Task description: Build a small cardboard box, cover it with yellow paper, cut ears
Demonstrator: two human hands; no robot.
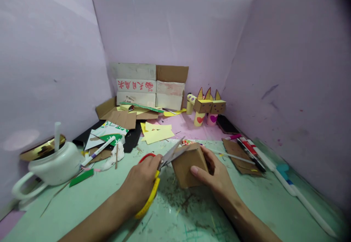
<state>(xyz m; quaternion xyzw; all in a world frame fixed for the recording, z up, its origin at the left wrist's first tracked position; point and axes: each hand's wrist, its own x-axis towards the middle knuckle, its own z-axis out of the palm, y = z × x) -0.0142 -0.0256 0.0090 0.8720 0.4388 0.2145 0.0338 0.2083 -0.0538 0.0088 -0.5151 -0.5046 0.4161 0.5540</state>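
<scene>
the yellow and red scissors (155, 192) are held in the left grip (141, 183), fingers closed round the handles, with the blades slightly parted and pointed away and to the right. the small cardboard box (189, 167) is held in the right grip (218, 178), its thumb pressed on the near face and the other fingers wrapped round the right side. the box is tilted, and its upper left edge is overlapped by the blades; whether they are touching it cannot be told. under both, the green worktop (164, 222) is seen, strewn with dark scraps. farther left, a green strip (81, 178), a white marker (98, 151) and a white mug (59, 165) are set, the mug against the left wall (49, 51). beyond the blades, yellow paper pieces (157, 136) are laid, and behind them an upright cardboard panel (150, 88) is stood. the cardboard figures (204, 106) are stood to its right. past the right grip, a stretch of worktop is bounded by a flat cardboard piece (241, 159), pens (251, 148) and the right wall (296, 88).
</scene>
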